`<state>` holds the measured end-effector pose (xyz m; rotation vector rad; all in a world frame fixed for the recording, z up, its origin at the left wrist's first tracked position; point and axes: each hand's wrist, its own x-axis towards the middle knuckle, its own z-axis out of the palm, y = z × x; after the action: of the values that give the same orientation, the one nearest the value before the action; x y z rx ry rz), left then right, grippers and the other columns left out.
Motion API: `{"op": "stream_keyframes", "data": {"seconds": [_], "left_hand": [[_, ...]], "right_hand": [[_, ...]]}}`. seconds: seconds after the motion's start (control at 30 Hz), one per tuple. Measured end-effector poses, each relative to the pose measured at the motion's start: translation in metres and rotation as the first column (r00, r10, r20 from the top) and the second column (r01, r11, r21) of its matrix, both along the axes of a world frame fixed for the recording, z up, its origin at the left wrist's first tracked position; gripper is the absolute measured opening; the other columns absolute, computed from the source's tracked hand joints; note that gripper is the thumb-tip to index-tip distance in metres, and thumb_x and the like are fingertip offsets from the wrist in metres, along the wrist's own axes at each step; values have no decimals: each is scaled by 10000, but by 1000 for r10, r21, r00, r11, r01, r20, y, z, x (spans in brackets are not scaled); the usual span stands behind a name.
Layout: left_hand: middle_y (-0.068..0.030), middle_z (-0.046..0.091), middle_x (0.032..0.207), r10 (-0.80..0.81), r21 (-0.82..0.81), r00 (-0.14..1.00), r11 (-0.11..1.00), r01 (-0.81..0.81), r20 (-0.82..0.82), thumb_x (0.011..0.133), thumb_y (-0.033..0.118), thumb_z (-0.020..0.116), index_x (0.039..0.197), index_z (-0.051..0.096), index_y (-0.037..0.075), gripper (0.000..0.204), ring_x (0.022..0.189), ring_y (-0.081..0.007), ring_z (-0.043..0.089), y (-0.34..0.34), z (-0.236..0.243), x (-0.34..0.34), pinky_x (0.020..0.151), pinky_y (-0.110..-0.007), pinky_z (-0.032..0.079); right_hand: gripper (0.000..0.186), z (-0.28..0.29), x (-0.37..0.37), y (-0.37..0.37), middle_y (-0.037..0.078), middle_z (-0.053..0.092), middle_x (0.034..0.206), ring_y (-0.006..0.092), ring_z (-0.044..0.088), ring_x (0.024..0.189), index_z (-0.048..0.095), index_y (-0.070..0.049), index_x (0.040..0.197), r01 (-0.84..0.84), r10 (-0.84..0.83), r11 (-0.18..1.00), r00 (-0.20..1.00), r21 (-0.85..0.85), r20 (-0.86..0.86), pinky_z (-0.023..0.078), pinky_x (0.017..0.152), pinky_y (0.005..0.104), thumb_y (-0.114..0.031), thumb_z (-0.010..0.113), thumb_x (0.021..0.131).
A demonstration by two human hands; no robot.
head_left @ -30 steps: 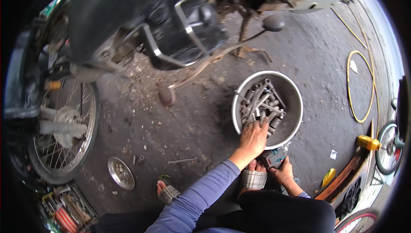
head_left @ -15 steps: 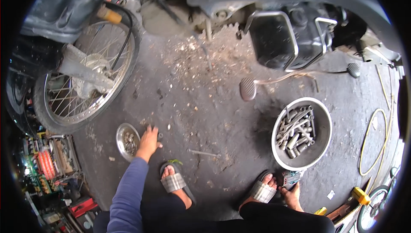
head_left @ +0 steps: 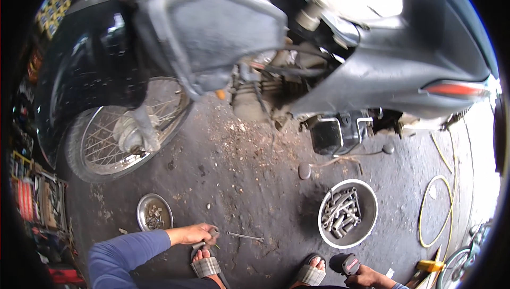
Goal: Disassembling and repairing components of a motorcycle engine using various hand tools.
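My left hand (head_left: 196, 234) is closed on small metal pieces (head_left: 213, 235) that look like sockets, low over my left sandal. Beside it are a metal dish (head_left: 142, 208) of small parts and a long wrench (head_left: 243, 236) lying on the floor. Low at the right, my right hand (head_left: 361, 277) grips a dark cordless power tool (head_left: 345, 262), partly cut off by the lower edge. Just above that tool sits a steel bowl (head_left: 369, 214) full of wrenches and sockets.
A dark motorbike (head_left: 366, 76) spans the upper view, its spoked front wheel (head_left: 79, 151) at left and foot pedal (head_left: 304, 171) low. A tool case (head_left: 48, 201) lies at far left. A yellow hose (head_left: 423, 206), yellow object (head_left: 430, 265) and bicycle wheel (head_left: 454, 268) are at right.
My left hand left the bowl, went leftward to the floor by the dish, and is now closed on metal pieces. The view has tilted up, showing more motorbike. My right hand still holds the tool.
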<state>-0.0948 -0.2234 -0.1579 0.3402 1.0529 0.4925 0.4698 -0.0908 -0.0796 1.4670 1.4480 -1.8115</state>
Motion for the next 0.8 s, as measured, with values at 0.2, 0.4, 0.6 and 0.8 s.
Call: {"op": "stream_keyframes", "data": {"seconds": [0.2,0.4,0.6,0.8], "left_hand": [[-13,508,622,-413,399,861,765,505,-297,840,99,587,851,498,64,95,514,-152,438,65,131,28,516,-312,397],[-206,613,696,52,698,722,312,644,-689,864,285,630,918,492,24,300,678,-431,607,78,192,48,595,-491,453],[-189,605,661,176,679,671,379,629,-720,796,249,684,963,499,27,333,659,-417,617,45,217,26,556,-485,472],[-197,623,682,241,594,559,505,626,-794,856,273,617,990,495,-8,334,650,-424,639,-34,309,-15,574,-495,519]], "right_hand": [[428,47,-126,64,181,626,948,318,611,903,606,-4,1019,-463,681,659,702,593,-209,482,822,392,-209,715,659],[529,132,-249,78,165,633,816,331,615,672,603,54,1030,-257,762,618,429,743,-485,496,609,382,-255,775,637],[451,139,-265,79,108,657,869,249,633,727,618,-1,1055,-260,919,358,269,897,-289,503,660,348,-293,733,731],[315,247,-363,25,181,637,1097,368,607,1004,639,-3,1094,-158,948,315,91,936,-304,456,913,467,-121,700,809]]}}
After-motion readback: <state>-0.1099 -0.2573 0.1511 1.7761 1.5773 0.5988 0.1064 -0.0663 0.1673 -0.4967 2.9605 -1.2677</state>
